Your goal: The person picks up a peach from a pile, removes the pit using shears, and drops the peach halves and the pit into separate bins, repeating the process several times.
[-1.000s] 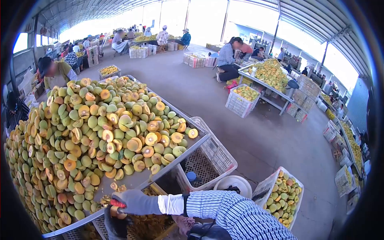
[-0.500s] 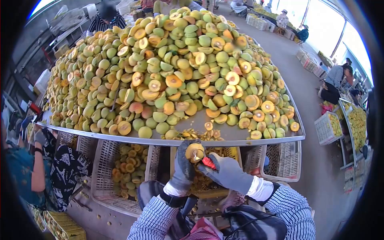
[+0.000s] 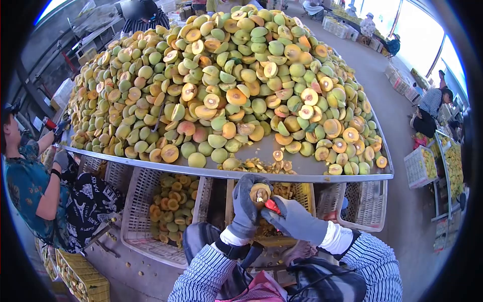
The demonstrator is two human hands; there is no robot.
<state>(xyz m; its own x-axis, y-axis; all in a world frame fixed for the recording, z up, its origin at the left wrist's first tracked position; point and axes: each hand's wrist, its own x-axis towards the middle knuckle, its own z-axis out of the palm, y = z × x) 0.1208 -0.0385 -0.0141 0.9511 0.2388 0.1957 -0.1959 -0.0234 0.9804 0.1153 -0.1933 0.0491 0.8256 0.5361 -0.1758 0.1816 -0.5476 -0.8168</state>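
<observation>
Looking on through the head view, near the metal table (image 3: 231, 174). Left hand (image 3: 247, 209), gray-gloved, curled around a fruit half (image 3: 260, 193), cut face up. Right hand (image 3: 297, 219), gloved too, closed on a red-handled tool (image 3: 272, 206) aimed at the fruit; working tip too small to make out, contact uncertain. To do this well, I'd say: seat the half snugly, cut face square to the tool, short controlled strokes, left thumb clear of the tip. The half sits at the upper end of the left grip, just left of the red handle, on the wearer's side of the table's edge.
</observation>
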